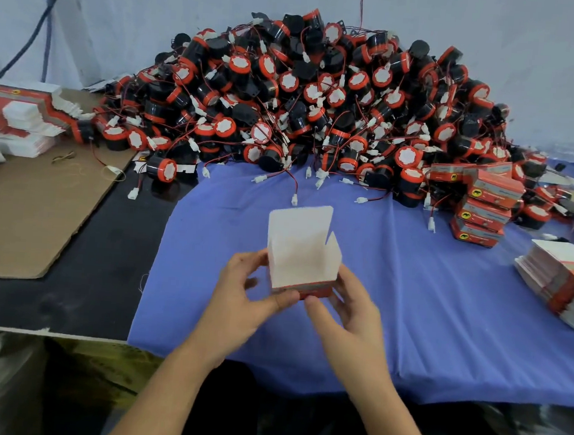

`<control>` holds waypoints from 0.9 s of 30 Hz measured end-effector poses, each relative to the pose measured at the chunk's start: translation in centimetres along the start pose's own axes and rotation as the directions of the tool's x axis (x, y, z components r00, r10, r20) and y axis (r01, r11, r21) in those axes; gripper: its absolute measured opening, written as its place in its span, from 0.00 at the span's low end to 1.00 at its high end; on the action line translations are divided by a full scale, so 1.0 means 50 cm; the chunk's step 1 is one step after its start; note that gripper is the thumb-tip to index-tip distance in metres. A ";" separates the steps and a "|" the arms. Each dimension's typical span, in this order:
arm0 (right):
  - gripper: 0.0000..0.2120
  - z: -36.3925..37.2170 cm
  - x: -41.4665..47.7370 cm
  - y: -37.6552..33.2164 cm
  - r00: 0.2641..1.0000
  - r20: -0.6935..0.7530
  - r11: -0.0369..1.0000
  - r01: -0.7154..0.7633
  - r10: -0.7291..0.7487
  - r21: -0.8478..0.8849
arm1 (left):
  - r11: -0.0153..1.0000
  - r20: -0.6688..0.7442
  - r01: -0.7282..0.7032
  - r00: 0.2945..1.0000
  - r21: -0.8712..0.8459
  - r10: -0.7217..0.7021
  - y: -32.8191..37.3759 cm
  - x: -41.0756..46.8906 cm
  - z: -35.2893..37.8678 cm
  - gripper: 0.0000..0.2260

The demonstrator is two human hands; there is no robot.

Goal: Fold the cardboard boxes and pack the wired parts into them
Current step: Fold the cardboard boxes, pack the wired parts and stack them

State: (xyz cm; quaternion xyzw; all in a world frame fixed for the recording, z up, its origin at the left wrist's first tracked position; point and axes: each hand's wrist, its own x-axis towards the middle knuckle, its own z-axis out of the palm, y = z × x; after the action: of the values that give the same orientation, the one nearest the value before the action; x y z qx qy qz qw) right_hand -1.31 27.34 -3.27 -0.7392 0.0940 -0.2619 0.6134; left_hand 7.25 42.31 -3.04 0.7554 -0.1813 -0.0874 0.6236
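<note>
Pinching box [301, 252] at its lower edge: L hand [242, 292] and R hand [350, 311], fingers [284, 299] curled round both sides. Box upright, top flap open, held over blue cloth [427, 297] on table [85, 270]. Wired parts [322, 100] piled behind; packed boxes [485, 205] at R.

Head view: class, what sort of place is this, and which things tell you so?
Probably a small packing workshop: a heap of wired parts, stacks of flat boxes, closed boxes nearby; left hand and right hand hold an open box.
</note>
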 end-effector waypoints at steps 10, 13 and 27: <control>0.32 -0.008 0.001 0.075 0.989 -0.007 0.959 -0.148 0.151 -0.243 | 0.905 0.015 -0.007 1.000 0.425 0.000 -0.064 0.013 0.012 0.37; 0.26 -0.031 0.018 0.088 0.961 -0.065 0.963 -0.269 0.269 0.019 | 0.973 -0.030 0.124 0.992 0.196 -0.120 -0.058 0.020 -0.007 0.42; 0.19 0.085 0.394 0.150 0.933 0.115 0.925 -0.355 0.341 0.139 | 0.988 -0.210 0.065 0.977 0.138 -0.035 -0.087 0.346 0.006 0.19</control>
State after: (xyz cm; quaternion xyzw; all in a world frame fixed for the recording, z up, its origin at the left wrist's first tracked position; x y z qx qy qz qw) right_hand 18.82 20.21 -5.54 -0.6707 0.1753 -0.1225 0.7102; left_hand 23.77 36.09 -5.72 0.8079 -0.1019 -0.0106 0.5803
